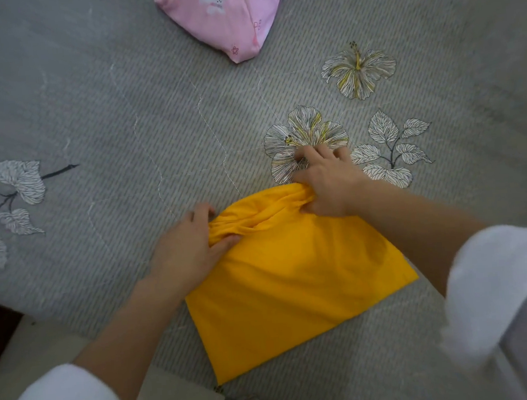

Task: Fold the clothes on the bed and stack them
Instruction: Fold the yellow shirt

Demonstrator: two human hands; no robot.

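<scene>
Yellow garment point(296, 270): one; smooth, thin matte cloth, folded to a rough rectangle with a straight near edge, far edge gathered into soft creases. Lies flat on the bed point(117, 123), near its front edge.

Pink garment point(225, 16): one; light printed cloth, folded to a blunt wedge, at the far side of the bed, well apart from the yellow one.

Bed cover: one; grey, finely ribbed quilting with outlined flowers and leaves.

Left hand point(185, 248): grip clenched on the yellow garment's far left corner.

Right hand point(328, 183): grip clenched on the far right corner.

White sleeves: two, pushed up the forearms.
</scene>
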